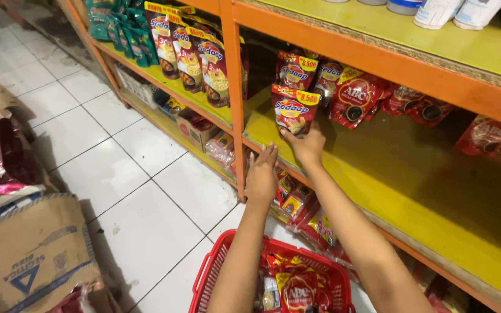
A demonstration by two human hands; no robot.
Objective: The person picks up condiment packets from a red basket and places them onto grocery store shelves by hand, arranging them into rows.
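Right hand grips 1 red pouch; perhaps 2 behind; left hand bare.

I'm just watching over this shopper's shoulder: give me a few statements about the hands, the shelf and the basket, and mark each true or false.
1. The right hand grips a red pouch standing on the yellow shelf. True.
2. The left hand holds a bottle. False: it holds nothing and rests open at the shelf's front edge.
3. The basket below the arms is blue. False: it is red.
4. The basket already has packets in it. True.
5. The floor is wooden planks. False: it is white tiles.
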